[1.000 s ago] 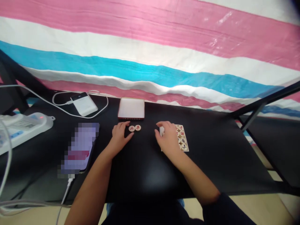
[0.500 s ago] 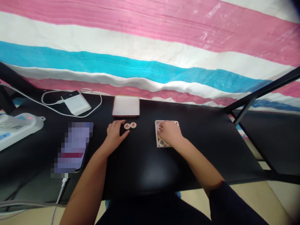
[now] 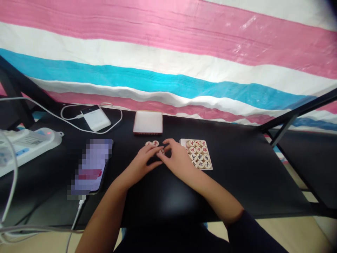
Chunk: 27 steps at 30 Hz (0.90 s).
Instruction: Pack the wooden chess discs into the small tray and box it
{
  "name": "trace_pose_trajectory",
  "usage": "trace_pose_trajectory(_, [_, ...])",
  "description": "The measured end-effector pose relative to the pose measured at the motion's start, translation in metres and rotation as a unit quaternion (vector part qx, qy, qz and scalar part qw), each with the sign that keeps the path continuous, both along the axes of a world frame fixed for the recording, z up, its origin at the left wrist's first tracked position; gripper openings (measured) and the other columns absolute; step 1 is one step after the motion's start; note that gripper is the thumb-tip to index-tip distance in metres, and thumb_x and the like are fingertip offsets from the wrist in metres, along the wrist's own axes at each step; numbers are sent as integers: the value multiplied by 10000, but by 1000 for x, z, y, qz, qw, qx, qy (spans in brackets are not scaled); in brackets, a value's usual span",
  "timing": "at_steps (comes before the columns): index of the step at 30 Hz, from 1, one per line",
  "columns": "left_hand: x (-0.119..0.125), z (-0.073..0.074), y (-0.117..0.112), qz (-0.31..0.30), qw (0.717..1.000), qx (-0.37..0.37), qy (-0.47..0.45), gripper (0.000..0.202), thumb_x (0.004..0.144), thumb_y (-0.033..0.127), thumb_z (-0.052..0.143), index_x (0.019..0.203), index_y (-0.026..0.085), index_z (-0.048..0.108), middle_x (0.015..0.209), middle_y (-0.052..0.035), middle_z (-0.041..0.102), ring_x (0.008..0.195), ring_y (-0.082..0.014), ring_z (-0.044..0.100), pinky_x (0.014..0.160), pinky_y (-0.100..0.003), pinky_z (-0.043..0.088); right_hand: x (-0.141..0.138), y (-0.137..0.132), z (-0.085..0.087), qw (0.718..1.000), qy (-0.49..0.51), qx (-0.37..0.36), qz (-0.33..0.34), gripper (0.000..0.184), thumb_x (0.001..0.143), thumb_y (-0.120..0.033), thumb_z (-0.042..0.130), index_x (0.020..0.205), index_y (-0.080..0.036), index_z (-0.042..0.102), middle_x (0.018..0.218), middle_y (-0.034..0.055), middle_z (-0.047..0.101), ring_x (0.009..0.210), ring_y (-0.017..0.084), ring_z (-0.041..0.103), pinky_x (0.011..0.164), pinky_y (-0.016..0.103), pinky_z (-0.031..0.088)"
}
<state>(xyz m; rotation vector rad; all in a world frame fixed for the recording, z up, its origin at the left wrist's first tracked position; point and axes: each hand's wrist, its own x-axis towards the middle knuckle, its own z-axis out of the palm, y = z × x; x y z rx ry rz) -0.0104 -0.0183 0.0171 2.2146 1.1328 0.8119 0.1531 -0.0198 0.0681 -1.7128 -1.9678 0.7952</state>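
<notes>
My right hand (image 3: pixel 177 157) pinches a round xiangqi piece (image 3: pixel 162 151) between thumb and fingertips, just above or on the desk. Fingers stretched out and thumb apart, my left hand (image 3: pixel 143 159) reaches toward the same piece; whether it touches it I cannot tell. Just beyond the fingertips, two xiangqi pieces with red characters, a left one (image 3: pixel 148 144) and a right one (image 3: pixel 155 143), lie side by side on the black desk. To the right stands a shallow white box (image 3: pixel 182 141) holding rows of pieces (image 3: pixel 200 157) marked in red and black, partly hidden by my right hand.
An upturned box lid (image 3: pixel 148 122) lies behind the pieces. On the left are a phone (image 3: pixel 92 165) with a plugged-in cable, a white power bank (image 3: pixel 97 119) and a power strip (image 3: pixel 31 144). A striped plastic sheet (image 3: pixel 168 80) hangs behind the desk.
My right hand has left the box and moved left, bringing out a piece. My left hand has come in beside it. The view has shifted slightly.
</notes>
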Motion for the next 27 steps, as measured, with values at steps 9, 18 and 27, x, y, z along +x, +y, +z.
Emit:
trace_pose_trajectory(9, [-6, -1, 3, 93, 995, -13, 37, 224, 813, 302, 538, 1017, 212, 537, 841, -13, 600, 783, -176, 549, 759, -330, 408, 34, 12, -6, 994, -14, 71, -80, 249, 773, -313, 533, 980, -176, 551, 797, 29, 654, 784, 187, 540, 719, 309, 396])
trace_pose_trajectory(18, [-15, -18, 11, 148, 980, 15, 129, 235, 751, 353, 622, 918, 191, 591, 947, -50, 567, 837, -217, 498, 782, -364, 373, 89, 27, -33, 959, -223, 73, -158, 237, 727, -327, 547, 859, -147, 627, 893, 113, 571, 864, 247, 483, 746, 360, 389])
trace_pose_trajectory(27, [-15, -23, 10, 167, 978, 23, 126, 350, 753, 286, 608, 1084, 187, 554, 1005, -70, 497, 874, -220, 468, 852, -385, 369, 86, 28, -37, 957, -228, 73, -163, 238, 718, -324, 562, 854, -143, 634, 905, 128, 549, 868, 257, 465, 720, 366, 390])
